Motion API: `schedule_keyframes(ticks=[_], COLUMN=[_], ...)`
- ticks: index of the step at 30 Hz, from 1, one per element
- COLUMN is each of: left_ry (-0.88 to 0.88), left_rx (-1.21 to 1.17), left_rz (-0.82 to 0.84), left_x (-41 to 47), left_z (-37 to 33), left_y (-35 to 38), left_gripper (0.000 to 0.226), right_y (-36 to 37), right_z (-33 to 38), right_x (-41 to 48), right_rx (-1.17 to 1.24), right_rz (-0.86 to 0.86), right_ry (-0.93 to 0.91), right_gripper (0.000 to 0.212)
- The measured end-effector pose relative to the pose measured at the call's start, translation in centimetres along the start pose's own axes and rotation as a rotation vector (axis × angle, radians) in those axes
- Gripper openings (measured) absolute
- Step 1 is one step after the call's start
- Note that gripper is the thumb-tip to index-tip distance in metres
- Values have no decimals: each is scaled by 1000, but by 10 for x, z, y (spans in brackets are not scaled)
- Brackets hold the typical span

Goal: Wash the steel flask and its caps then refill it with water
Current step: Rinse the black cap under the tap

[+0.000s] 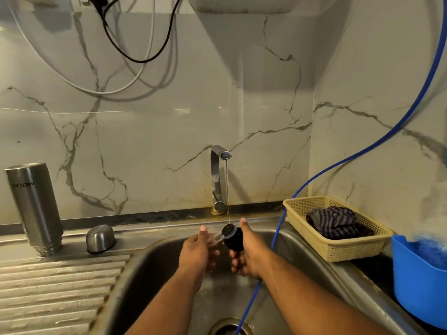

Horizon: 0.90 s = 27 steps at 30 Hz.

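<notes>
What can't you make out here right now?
Head view: underside of the black cap, hidden by the right hand.
Whether the left hand touches it: blurred by splash.
The drain: cut off by bottom edge.
Contents of the blue tub: blurred, cut by right edge.
Inside of the steel flask: mouth faces down.

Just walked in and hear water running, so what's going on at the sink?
A person is rinsing a black cap under the running tap: the right hand grips it, and the left hand is beside it, holding nothing. The flask stands mouth-down on the drainboard, with the steel cap next to it.
</notes>
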<state>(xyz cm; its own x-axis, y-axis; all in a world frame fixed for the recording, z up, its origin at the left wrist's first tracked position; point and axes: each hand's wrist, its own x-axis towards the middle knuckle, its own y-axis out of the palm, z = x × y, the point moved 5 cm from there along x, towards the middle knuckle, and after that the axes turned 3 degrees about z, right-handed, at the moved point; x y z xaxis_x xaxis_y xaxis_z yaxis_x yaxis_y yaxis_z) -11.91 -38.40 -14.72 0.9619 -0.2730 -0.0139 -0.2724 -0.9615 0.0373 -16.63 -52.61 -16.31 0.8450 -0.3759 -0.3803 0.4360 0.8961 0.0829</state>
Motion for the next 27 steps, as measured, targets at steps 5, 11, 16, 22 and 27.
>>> schedule_keyframes(ticks=[5, 11, 16, 22, 27], left_ry=[-45, -59, -55, -77, -73], left_rx=[11, 77, 102, 135, 162], left_rz=[34, 41, 55, 72, 89], left_x=[-2, -5, -5, -4, -4], left_z=[2, 4, 5, 8, 10], left_y=[-1, -3, -7, -4, -5], left_gripper=[36, 34, 33, 30, 32], right_y=[-15, -21, -21, -16, 2], right_z=[2, 27, 25, 47, 92], right_x=[-7, -31, -38, -49, -93], right_rx=[-514, -599, -548, -826, -684], right_rz=[-98, -187, -176, -250, 23], right_ry=[-175, -326, -273, -294, -383], right_gripper=[51, 44, 50, 44, 35])
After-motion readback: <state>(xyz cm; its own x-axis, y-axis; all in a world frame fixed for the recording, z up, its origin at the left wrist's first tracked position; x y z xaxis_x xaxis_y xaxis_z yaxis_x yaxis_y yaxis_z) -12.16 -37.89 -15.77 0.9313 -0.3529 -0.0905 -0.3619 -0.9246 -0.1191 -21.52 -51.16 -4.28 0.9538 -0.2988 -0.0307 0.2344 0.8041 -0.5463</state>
